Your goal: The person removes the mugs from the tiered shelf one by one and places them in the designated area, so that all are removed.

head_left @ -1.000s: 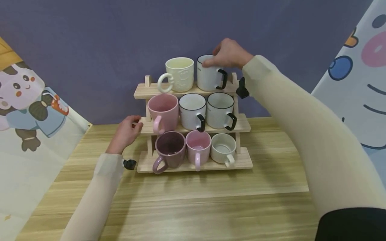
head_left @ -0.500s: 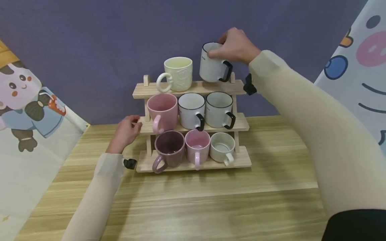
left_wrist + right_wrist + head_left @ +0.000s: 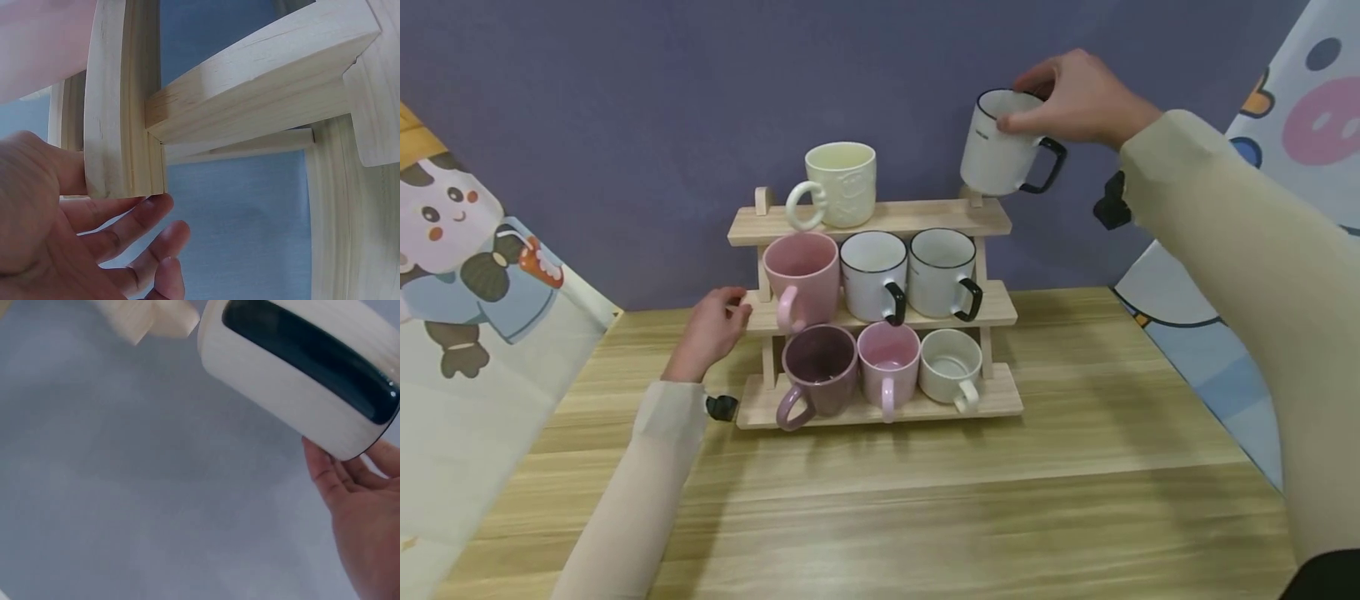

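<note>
A white mug (image 3: 996, 158) with a black handle (image 3: 1058, 162) is hanging tilted above the right end of the far, top shelf (image 3: 917, 216); the right hand (image 3: 1078, 96) is pinching it by the rim. A cream mug (image 3: 848, 192) is standing left on that shelf. Nearer, the left hand (image 3: 709, 323) is gripping the left end of the middle shelf (image 3: 998, 307), and six more mugs (image 3: 871, 293) are standing in two rows

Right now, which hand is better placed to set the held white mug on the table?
Probably the right hand: it pinches the white mug near the rim. The left hand is farther away, gripping the wooden rack at its middle shelf's left end.
</note>
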Available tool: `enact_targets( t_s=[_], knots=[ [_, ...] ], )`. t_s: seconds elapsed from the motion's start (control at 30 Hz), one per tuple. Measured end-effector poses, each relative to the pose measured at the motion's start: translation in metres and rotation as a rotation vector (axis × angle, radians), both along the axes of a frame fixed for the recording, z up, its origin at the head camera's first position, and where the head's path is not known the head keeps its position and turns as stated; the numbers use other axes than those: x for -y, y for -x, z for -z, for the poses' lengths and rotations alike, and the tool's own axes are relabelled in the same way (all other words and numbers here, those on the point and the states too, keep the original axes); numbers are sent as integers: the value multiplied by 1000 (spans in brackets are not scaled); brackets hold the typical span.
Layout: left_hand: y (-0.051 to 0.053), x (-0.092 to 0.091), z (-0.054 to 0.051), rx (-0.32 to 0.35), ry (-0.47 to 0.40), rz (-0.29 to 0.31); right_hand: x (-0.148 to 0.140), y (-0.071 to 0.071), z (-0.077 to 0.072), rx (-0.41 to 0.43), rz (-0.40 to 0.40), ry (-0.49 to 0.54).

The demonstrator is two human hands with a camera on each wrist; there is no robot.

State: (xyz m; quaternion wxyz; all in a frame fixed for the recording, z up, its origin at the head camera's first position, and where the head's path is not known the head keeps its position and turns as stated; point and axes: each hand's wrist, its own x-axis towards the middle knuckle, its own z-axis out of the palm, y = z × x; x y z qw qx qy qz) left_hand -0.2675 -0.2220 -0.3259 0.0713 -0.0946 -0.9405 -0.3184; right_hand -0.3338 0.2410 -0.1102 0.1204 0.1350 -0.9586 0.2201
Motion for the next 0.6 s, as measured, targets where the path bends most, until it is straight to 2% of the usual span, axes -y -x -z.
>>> enact_targets(
  t_s=[0.27, 0.6],
  knots=[
    [-1, 3, 1, -7, -2, -7, -36, -5, 6, 14, 9, -51],
    [-6, 6, -2, -7, 6, -21, -70, -5, 32, 68, 62, -120]
  ],
)
